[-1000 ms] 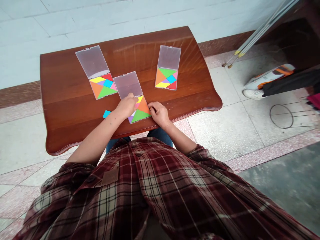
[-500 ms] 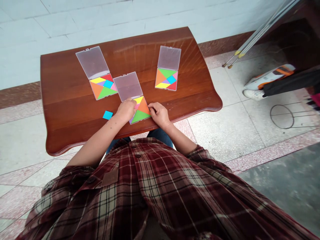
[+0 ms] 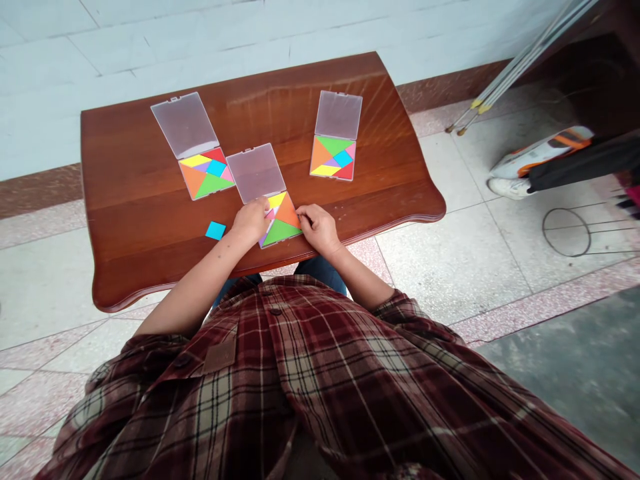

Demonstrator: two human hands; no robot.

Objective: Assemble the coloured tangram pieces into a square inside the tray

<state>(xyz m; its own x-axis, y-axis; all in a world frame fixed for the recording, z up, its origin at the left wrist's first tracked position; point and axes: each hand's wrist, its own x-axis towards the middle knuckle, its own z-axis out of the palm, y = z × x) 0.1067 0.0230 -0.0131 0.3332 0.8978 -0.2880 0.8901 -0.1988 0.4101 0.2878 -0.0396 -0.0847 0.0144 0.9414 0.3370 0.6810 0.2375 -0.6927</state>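
Observation:
In front of me an open tangram case with a clear lid (image 3: 256, 173) lies on the table. Its tray shows a yellow piece (image 3: 277, 199), an orange triangle (image 3: 289, 212), a green triangle (image 3: 281, 233) and a small pink triangle (image 3: 271, 215). My left hand (image 3: 253, 221) is closed over the tray's left side, fingertips by the pink triangle; whatever they pinch is hidden. With curled fingers, my right hand (image 3: 321, 229) grips the tray's right edge. A loose blue square (image 3: 215, 231) lies left of my left hand.
Two more open tangram cases, filled with coloured pieces, lie at the back left (image 3: 193, 130) and back right (image 3: 339, 115) of the brown wooden table (image 3: 135, 160). Crutches (image 3: 500, 87) lean at the right, near another person's shoe (image 3: 510, 188) and a wire hoop (image 3: 567, 232).
My left hand has drawn slightly left and back, showing more of the small pink triangle and a pale gap in the tray. My right hand stays at the edge.

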